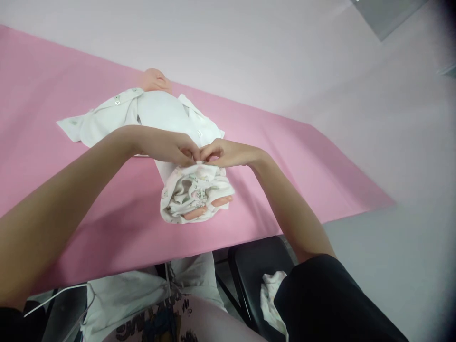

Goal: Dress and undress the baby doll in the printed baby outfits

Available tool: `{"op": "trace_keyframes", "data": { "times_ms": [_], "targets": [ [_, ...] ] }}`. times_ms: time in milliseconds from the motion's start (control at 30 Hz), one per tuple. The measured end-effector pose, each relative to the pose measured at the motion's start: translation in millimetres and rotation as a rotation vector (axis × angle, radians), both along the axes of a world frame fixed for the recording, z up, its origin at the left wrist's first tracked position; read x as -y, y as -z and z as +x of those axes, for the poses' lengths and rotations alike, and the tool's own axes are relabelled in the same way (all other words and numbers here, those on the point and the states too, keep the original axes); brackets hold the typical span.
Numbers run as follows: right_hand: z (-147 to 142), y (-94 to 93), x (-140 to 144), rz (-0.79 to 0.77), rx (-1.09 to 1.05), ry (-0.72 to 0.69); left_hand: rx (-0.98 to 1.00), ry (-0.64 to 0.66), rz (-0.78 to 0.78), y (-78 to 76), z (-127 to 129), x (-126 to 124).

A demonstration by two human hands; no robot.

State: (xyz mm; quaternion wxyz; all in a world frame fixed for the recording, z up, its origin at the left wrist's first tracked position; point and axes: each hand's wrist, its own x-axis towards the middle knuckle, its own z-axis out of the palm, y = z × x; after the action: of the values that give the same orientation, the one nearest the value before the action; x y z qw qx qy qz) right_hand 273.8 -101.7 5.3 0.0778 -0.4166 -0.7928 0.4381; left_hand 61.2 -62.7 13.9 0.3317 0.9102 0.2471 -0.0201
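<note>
A baby doll (154, 80) lies on its back on a pink-covered table, its head toward the far edge. White baby clothing (162, 108) covers its trunk, with sleeves spread to both sides. Bunched around the legs is a patterned white garment (199, 185), out of which the doll's feet (195, 213) show. At this garment's upper edge, my left hand (174, 147) pinches the fabric. My right hand (223, 153) grips the same edge right beside it, the fingertips of both hands nearly touching.
The pink table cover (295, 161) reaches a pale wall behind. Below the table's near edge stands a black chair (261, 259) with a patterned white cloth (272, 297) on it. My white-clad legs (131, 292) are under the edge.
</note>
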Motion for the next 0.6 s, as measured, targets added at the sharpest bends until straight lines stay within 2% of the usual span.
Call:
{"op": "trace_keyframes", "data": {
  "times_ms": [67,200,367,467,600],
  "targets": [
    [-6,1.2,0,0.004,-0.031,0.051,0.018,-0.063,-0.006,-0.1,-3,-5],
    [-16,6.5,-3,0.055,-0.171,0.261,-0.015,-0.119,-0.038,-1.0,-7,-10],
    [-13,19.2,-20,0.102,-0.347,0.427,-0.106,-0.068,-0.148,2.1,-16,-17],
    [-3,29.3,-30,0.11,-0.307,0.459,-0.148,-0.104,-0.166,2.2,-31,-29],
    [6,41.6,-38,0.059,-0.236,0.431,-0.223,-0.178,-0.085,1.9,-52,-49]
  ]
}}
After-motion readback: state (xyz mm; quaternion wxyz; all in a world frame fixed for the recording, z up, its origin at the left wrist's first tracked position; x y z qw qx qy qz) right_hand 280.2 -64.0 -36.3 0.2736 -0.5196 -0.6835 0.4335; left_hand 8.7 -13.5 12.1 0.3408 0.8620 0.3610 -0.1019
